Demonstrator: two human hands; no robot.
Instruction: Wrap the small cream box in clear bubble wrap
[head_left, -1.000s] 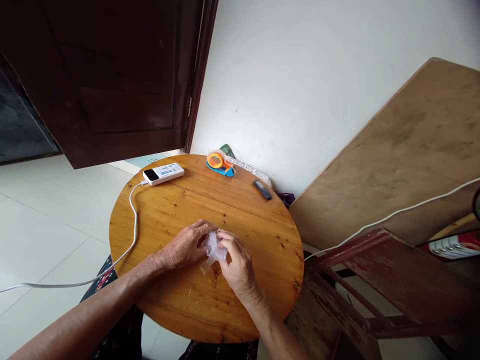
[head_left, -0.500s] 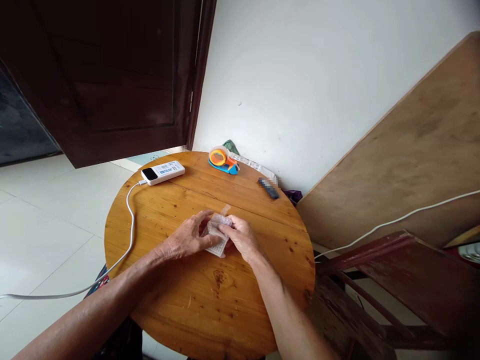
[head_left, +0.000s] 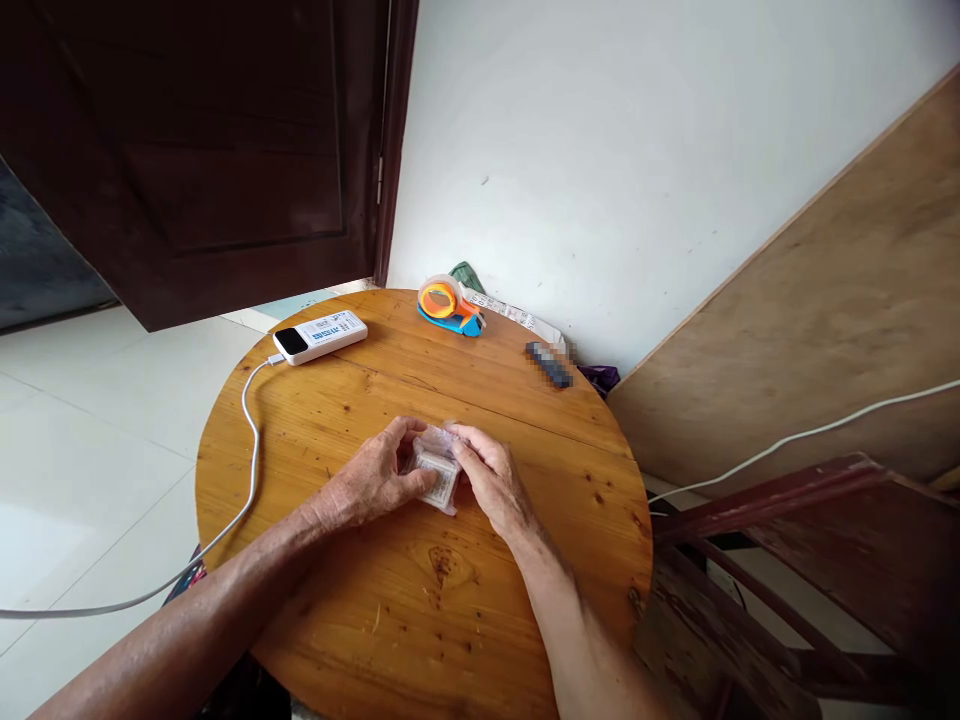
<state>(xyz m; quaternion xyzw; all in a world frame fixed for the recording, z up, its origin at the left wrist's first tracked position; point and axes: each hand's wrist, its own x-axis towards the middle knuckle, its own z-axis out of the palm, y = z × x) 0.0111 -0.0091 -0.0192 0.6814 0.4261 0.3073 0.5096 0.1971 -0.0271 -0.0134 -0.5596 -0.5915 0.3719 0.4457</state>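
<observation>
Over the middle of the round wooden table (head_left: 360, 600), a small flat white packet in clear plastic wrap (head_left: 441, 478) is between my hands. My left hand (head_left: 379, 475) grips its left side, with the thumb lying across the front face. At the upper right, my right hand (head_left: 491, 475) has its thumb and fingers closed on the loose edge of the wrap. Fine print or a pattern shows on the packet's face, too small to read. My fingertips behind it are partly hidden.
A white power bank (head_left: 321, 337) with a plugged-in cable (head_left: 253, 440) lies at the back left. Near the wall stand an orange and blue tape dispenser (head_left: 450, 305), a printed paper strip (head_left: 517, 318) and a blurred dark object (head_left: 549, 364). A dark red wooden chair (head_left: 772, 490) is at the right.
My right thumb has moved off the packet's face up to the wrap's top edge. The clear strip sticking up above the packet no longer shows. The view has shifted slightly.
</observation>
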